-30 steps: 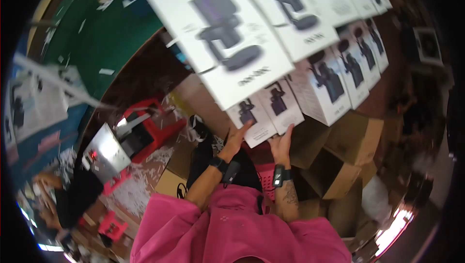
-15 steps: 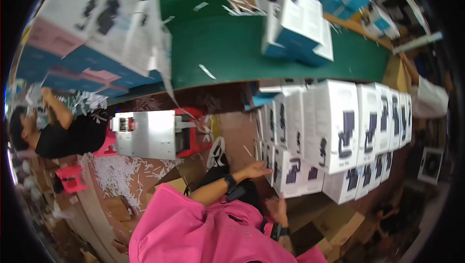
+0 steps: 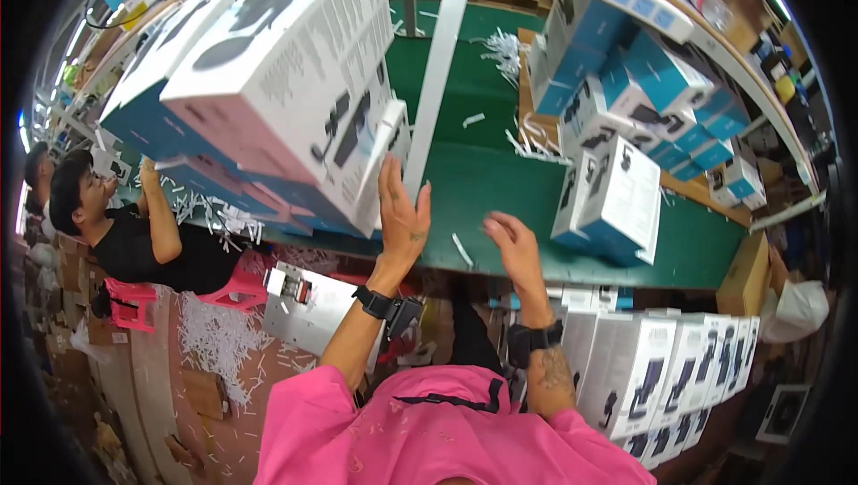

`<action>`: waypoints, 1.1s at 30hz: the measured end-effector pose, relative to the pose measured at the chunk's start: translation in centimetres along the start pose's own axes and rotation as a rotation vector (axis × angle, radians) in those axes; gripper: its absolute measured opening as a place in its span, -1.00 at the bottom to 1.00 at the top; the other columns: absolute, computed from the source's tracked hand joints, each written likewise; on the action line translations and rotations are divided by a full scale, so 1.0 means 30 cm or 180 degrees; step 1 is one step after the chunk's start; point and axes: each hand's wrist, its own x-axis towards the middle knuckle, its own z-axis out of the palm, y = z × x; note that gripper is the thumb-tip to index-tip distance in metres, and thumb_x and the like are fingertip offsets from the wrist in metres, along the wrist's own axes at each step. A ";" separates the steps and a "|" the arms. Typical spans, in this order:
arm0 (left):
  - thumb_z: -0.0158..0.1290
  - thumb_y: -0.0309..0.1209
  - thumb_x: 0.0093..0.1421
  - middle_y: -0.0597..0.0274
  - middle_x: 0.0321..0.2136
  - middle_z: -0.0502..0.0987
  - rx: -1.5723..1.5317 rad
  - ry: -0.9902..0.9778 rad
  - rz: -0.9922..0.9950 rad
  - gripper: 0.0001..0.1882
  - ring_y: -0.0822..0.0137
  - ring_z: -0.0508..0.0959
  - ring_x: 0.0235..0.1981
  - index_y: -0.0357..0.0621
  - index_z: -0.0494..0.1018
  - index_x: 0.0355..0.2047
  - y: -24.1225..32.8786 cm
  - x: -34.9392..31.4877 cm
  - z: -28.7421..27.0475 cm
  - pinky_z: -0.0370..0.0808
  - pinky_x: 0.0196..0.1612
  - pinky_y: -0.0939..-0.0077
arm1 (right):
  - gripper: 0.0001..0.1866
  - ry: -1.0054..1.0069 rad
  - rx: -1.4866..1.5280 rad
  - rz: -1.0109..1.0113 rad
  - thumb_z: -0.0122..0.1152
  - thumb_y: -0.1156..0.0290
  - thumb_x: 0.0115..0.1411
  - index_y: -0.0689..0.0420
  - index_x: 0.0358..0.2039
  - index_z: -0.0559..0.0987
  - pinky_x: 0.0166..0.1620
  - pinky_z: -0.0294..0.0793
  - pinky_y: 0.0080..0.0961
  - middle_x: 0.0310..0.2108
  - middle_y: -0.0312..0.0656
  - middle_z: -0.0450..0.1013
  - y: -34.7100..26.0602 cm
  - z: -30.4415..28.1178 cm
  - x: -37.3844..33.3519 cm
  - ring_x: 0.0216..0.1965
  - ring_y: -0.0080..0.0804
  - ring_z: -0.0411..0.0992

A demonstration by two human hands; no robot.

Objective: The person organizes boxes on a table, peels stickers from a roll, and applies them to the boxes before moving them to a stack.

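Note:
Raised over the front of the green table, my left hand has its fingers stretched out. It is beside the white edge of a tall stack of product boxes, white above and blue below; whether it touches them I cannot tell. My right hand hovers at the table's front edge with its fingers loosely bent and apart, nothing in them. To its right on the table stand a few white-and-blue boxes. Both wrists carry black straps with a device.
Rows of white boxes stand below the table at right. A metal-topped machine sits at lower left, near paper shreds on the floor. A white post rises from the table. A person in black works at far left.
Both my hands have risen from beside the white boxes below to the table's front edge. My view has shifted up and left, so the stacked boxes at left now appear nearer.

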 end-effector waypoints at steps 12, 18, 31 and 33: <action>0.35 -0.54 0.00 0.38 -0.42 0.54 -0.2143 -0.0779 -0.2510 -0.75 0.58 0.47 -0.40 -0.18 0.49 -0.37 0.023 0.317 0.161 0.41 -0.34 0.67 | -0.45 -0.0574 -0.1315 -0.0793 0.35 0.08 0.10 0.33 -0.11 0.54 -0.10 0.54 -0.28 -0.18 0.12 0.56 -0.074 0.299 1.322 -0.19 -0.06 0.58; 0.42 -0.42 -0.02 0.37 -0.61 0.52 -0.1417 -0.0359 -0.3385 -0.69 0.61 0.44 -0.60 -0.13 0.43 -0.57 0.137 0.256 0.105 0.34 -0.54 0.65 | -0.20 -0.1052 -0.2601 -0.2101 0.40 0.04 -0.02 0.29 0.12 0.38 0.01 0.47 -0.20 0.00 0.12 0.45 -0.125 0.819 1.659 -0.06 0.00 0.49; 0.25 -0.51 0.16 0.20 -0.47 0.64 -0.1974 0.0046 -0.3747 -0.86 0.51 0.59 -0.53 -0.34 0.54 -0.33 0.234 0.285 0.055 0.49 -0.48 0.66 | -0.03 -0.1249 -0.1988 -0.1493 0.43 0.09 -0.18 0.34 0.21 0.32 0.04 0.44 -0.35 -0.05 0.06 0.47 -0.197 0.458 1.681 -0.07 -0.11 0.47; 0.18 -0.52 0.21 0.10 -0.36 0.66 -0.2209 -0.0157 -0.3589 -0.86 0.44 0.61 -0.49 -0.37 0.53 -0.29 0.222 0.275 0.040 0.54 -0.41 0.61 | 0.00 -0.1327 -0.1754 -0.1192 0.43 0.10 -0.20 0.35 0.23 0.30 0.04 0.43 -0.37 -0.06 0.05 0.48 -0.208 0.212 1.650 -0.07 -0.13 0.47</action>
